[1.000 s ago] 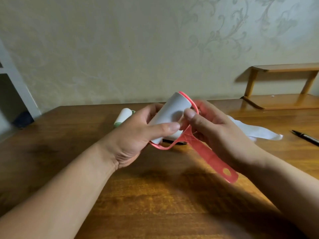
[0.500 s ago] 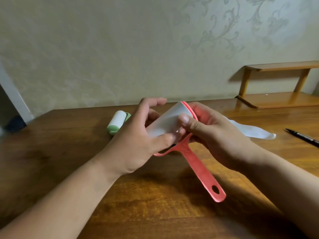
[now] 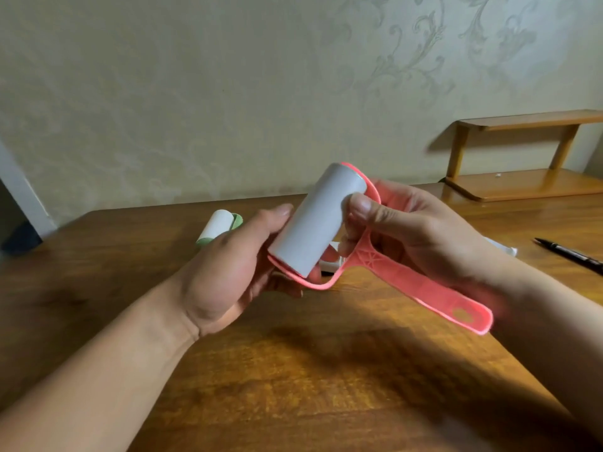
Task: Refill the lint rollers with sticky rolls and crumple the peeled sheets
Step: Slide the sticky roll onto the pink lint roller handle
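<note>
A pink plastic lint roller (image 3: 368, 256) is held in the air above the middle of a brown wooden table (image 3: 293, 370) with a glossy, grained top. Its frame is a thin curved fork that runs into a flat handle with ribbed webbing at the neck and an oval hole near the end; the handle slants down toward the table's right edge. Seated in the fork is a smooth, matte white sticky roll (image 3: 318, 220), a plain cylinder tilted with its far end higher.

The left hand (image 3: 228, 272) cups the roll's lower end from below and from the left, fingers curled around it. The right hand (image 3: 414, 230) grips the frame's upper arm, its thumb pressed on the roll's side near the top.

Near the far left corner a second white roll in a green lint roller (image 3: 218, 228) lies on its side, partly hidden by the left hand. A white sheet (image 3: 504, 247) lies flat behind the right hand, mostly covered by it. A black pen (image 3: 571, 255) lies by the right edge. A small two-tier wooden shelf (image 3: 528, 151) stands at the far right corner, against a pale wall (image 3: 228, 93) with embossed scrolls.
</note>
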### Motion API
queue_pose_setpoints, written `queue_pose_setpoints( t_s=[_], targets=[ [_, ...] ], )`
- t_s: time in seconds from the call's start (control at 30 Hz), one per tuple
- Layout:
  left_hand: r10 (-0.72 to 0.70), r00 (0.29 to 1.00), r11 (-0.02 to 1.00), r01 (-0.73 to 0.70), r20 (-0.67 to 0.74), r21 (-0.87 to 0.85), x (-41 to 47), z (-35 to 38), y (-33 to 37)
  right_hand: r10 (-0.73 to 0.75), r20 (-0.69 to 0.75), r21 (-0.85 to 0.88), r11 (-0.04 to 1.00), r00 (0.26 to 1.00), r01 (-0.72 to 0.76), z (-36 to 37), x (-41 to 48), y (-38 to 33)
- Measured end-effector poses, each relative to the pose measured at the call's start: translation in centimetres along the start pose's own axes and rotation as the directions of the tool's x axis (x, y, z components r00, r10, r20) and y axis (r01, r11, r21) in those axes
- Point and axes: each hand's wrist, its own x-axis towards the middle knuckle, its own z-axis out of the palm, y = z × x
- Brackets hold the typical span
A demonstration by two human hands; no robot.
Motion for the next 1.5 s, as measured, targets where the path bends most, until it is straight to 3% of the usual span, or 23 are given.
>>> queue_pose_setpoints(
  t_s=[0.1,0.2,0.37,0.6,0.7,0.83,1.0,1.4,1.5],
  targets=[
    [0.007,1.000,0.991,-0.009,0.019,0.133,-0.1,0.4,-0.1,0.014,-0.043,-0.143,0.990,0.999,-0.020,0.1,0.0,-0.1],
    [0.047,0.999,0.973,-0.043,-0.012,0.225,0.0,0.4,-0.1,0.063,-0.002,-0.172,0.983,0.998,-0.062,0.5,-0.3,0.2],
    [0.095,0.995,0.985,-0.095,0.011,0.144,-0.1,0.1,0.0,0.072,0.013,-0.147,0.987,0.997,-0.069,0.1,-0.2,0.0],
    [0.070,0.997,0.983,-0.065,-0.018,0.171,-0.1,0.0,0.1,0.034,-0.037,-0.395,0.918,0.999,-0.046,-0.9,-0.4,-0.4],
    [0.064,0.998,0.992,-0.063,-0.004,0.111,-0.3,0.1,0.2,0.012,-0.065,-0.531,0.846,0.998,-0.045,-0.6,-0.5,-0.6],
    [0.031,0.992,0.988,-0.013,0.119,-0.152,-0.3,0.7,0.2,-0.004,-0.120,-0.672,0.737,0.993,-0.079,0.0,-0.7,-1.4],
    [0.047,0.996,0.927,-0.017,0.073,-0.375,0.2,0.8,0.4,0.005,-0.148,-0.769,0.629,0.989,-0.118,0.3,-1.0,-2.2],
    [0.067,0.984,0.933,-0.003,0.166,-0.359,-0.1,0.9,0.7,-0.214,-0.178,-0.900,0.430,0.961,-0.070,1.2,-1.2,-1.6],
    [0.086,0.980,0.937,-0.018,0.179,-0.349,-0.1,1.1,0.6,-0.361,-0.175,-0.945,0.323,0.916,-0.053,1.5,-1.4,-1.3]
  ],
)
